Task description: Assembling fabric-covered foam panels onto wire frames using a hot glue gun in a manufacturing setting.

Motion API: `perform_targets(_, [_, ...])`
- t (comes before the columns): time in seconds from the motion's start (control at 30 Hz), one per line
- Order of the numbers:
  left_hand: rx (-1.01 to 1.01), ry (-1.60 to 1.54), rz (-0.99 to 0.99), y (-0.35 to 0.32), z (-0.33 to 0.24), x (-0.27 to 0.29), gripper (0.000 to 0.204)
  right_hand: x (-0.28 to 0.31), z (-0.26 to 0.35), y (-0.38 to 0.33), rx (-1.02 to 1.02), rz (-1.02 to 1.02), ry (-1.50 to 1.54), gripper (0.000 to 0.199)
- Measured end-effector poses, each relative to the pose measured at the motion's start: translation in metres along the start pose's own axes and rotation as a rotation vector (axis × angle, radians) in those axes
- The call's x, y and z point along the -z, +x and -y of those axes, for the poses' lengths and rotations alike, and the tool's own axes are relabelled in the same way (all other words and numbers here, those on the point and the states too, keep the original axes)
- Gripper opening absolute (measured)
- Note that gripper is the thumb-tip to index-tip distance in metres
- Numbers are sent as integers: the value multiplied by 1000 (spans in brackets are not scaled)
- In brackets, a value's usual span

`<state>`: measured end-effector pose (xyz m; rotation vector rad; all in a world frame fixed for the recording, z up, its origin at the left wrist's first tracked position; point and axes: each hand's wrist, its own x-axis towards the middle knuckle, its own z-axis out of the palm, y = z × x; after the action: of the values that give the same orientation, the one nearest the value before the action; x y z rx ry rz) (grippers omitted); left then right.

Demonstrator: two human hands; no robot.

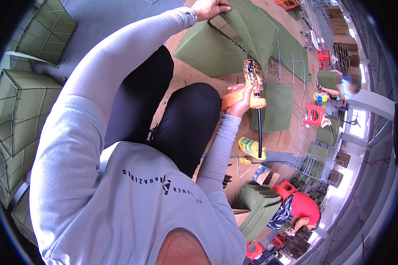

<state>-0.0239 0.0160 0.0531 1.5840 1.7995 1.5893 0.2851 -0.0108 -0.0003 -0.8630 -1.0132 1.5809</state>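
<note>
My left hand [209,9] pinches the edge of a green felt-like sheet [252,31] at the top, lifting it at an angle. Below that sheet stands a green boxy form [208,51] covered in the same material, with a pale inner strip showing in the gap. My right hand [240,102] is wrapped around an orange glue gun [257,102] whose front is crusted with dark residue. Its nozzle end points at the sheet's lower corner. A long black glue stick [260,132] sticks out of its back end.
Green wire-framed boxes [24,110] are stacked at the left. Right of me are a flat green panel [276,108], a yellow container [252,147], a stack of green sheets [256,210], wire frames [316,163] and red stools [313,114]. Two other people [303,210] work at the right.
</note>
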Motion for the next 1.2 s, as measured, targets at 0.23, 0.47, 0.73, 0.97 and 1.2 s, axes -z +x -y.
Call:
perform_targets(0.23, [24, 9, 25, 1, -2, -1, 20, -4, 1, -2, 26, 40, -22, 37])
perform_targets(0.47, [20, -4, 23, -3, 8, 2, 21, 8, -3, -1, 21, -35, 3, 39])
perform_targets(0.73, [21, -26, 137, 2, 8, 14, 23, 78, -18, -1, 45, 5, 35, 58])
perform_targets(0.97, [-82, 115, 266, -4, 9, 19, 29, 197, -61, -24, -100, -187, 65, 67])
perform_targets(1.2, [-120, 218, 320, -33, 4, 32, 17, 250, -112, -26, -226, -358, 214, 51])
